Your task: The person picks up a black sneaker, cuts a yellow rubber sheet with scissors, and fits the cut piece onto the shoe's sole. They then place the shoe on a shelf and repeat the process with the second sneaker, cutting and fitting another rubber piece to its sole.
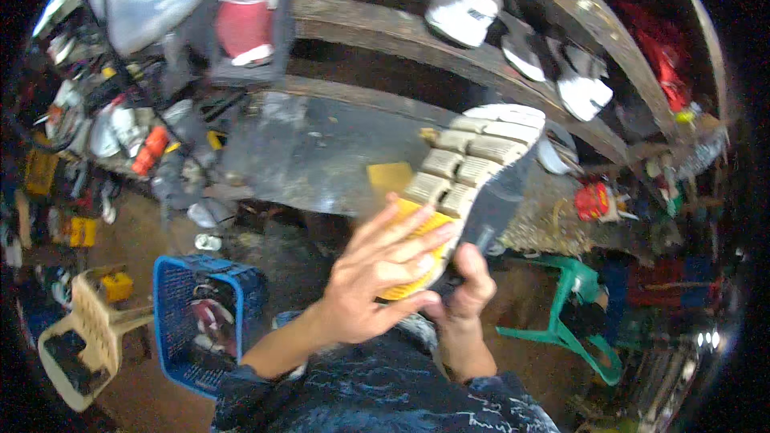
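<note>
Shoe [491,199], left hand [383,277] flat across sole [445,164], right hand [467,289] gripping shoe, lettered white trainer [465,20] beyond

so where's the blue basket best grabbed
The blue basket is probably best gripped by its far rim, from above: the top is open and that edge looks clear, while the beige chair crowds its left and the left sleeve overlaps its near right corner. The left hand lies on the shoe.
</note>
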`<state>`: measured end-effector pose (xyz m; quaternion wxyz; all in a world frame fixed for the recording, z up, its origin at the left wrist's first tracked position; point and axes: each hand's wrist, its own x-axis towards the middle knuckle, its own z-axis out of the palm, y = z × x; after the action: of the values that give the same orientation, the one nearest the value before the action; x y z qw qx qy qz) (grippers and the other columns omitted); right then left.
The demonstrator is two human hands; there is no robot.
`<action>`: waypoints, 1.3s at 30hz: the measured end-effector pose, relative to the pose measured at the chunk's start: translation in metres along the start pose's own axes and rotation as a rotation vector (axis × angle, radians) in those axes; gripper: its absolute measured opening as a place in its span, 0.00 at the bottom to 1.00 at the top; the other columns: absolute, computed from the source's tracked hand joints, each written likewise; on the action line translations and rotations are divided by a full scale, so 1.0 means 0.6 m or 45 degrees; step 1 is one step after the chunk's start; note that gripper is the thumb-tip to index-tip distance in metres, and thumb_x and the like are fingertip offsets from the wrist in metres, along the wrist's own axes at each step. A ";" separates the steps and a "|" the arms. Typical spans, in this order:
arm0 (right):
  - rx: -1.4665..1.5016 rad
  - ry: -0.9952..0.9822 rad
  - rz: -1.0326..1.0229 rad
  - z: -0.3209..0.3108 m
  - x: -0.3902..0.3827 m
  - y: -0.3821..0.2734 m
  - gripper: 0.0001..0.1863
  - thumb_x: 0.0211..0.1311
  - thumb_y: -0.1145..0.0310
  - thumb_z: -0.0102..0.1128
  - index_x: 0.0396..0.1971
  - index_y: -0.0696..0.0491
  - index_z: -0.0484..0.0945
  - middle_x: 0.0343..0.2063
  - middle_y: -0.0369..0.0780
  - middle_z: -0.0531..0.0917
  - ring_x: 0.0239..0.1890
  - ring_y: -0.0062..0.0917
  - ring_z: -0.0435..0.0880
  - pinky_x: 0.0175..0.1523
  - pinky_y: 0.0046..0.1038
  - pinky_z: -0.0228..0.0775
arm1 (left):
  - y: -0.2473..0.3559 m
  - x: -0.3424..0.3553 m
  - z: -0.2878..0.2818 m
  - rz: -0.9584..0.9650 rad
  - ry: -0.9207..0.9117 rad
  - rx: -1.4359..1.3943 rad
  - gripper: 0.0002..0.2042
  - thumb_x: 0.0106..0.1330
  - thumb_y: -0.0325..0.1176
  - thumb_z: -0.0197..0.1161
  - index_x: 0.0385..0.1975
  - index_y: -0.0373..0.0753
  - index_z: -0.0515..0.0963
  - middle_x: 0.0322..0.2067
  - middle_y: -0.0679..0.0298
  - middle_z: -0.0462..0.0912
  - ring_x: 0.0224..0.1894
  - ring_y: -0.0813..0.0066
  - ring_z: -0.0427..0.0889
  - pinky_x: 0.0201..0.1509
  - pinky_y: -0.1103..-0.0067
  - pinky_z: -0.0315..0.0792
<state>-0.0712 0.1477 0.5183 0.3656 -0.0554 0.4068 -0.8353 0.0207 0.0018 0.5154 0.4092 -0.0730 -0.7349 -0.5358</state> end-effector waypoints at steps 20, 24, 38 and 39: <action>-0.074 -0.510 -0.014 -0.033 0.039 0.022 0.64 0.46 0.58 0.76 0.81 0.57 0.47 0.76 0.57 0.63 0.75 0.48 0.69 0.78 0.47 0.61 | 0.033 -0.033 -0.033 -0.131 -0.235 0.296 0.20 0.58 0.41 0.80 0.51 0.46 0.87 0.57 0.61 0.83 0.69 0.44 0.75 0.71 0.51 0.72; -0.136 -0.657 0.002 -0.046 0.041 0.018 0.65 0.45 0.59 0.76 0.81 0.57 0.45 0.77 0.55 0.61 0.76 0.48 0.66 0.80 0.47 0.58 | 0.026 -0.041 -0.031 -0.083 -0.218 0.263 0.21 0.55 0.38 0.82 0.50 0.47 0.88 0.57 0.63 0.83 0.69 0.43 0.75 0.71 0.49 0.72; -0.363 -0.875 -0.166 -0.075 0.038 0.029 0.69 0.45 0.56 0.86 0.82 0.57 0.45 0.78 0.52 0.61 0.78 0.44 0.64 0.80 0.47 0.56 | 0.039 -0.055 -0.017 -0.130 -0.086 0.193 0.23 0.50 0.30 0.81 0.49 0.49 0.89 0.57 0.68 0.85 0.67 0.47 0.78 0.71 0.55 0.75; -0.360 -0.822 -0.117 -0.074 0.040 0.028 0.71 0.44 0.54 0.87 0.82 0.57 0.45 0.77 0.52 0.62 0.77 0.44 0.65 0.80 0.47 0.57 | 0.037 -0.054 -0.015 -0.129 -0.082 0.190 0.22 0.50 0.30 0.81 0.49 0.49 0.89 0.57 0.68 0.85 0.67 0.47 0.78 0.71 0.54 0.75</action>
<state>-0.0964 0.1538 0.4718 0.4260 -0.3848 0.3789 -0.7259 0.0589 0.0139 0.5104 0.3621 -0.0224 -0.7884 -0.4967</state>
